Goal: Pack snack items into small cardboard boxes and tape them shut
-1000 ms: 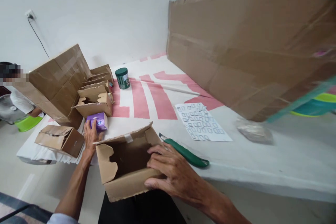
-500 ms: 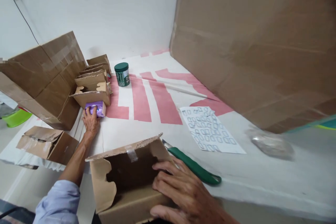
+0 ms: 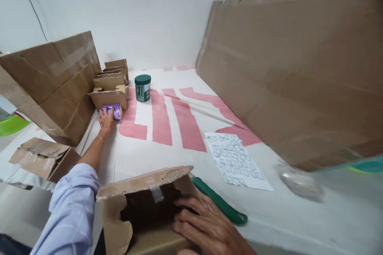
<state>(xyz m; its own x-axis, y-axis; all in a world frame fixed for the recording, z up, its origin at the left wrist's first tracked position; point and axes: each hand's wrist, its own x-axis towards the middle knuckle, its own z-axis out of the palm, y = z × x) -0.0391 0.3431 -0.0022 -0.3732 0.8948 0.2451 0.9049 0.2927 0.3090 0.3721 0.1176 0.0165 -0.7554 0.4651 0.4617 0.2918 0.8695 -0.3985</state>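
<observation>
White cloth with broad pinkish-red shapes covered the table (image 3: 128,159) below a pale wall (image 3: 167,20). Print on the green-lidded jar (image 3: 143,89) was too small to read, as were the marks within rows of hand-drawn boxes on the paper sheet (image 3: 236,159). Blur softened the clear plastic packet (image 3: 302,185), and the frame's lower edge cut off the open carton (image 3: 161,243). The right hand (image 3: 206,223) gripped that carton's near wall, fingers inside, partly hiding the green-handled tool (image 3: 221,203) beside it. The left hand (image 3: 107,121) lay with spread fingers over the purple pack (image 3: 117,112), just before a row of small cartons (image 3: 109,97); whether they clenched it could not be told. Large cardboard boxes (image 3: 284,71) blocked both sides, with a small closed carton (image 3: 42,157) near the left forearm
</observation>
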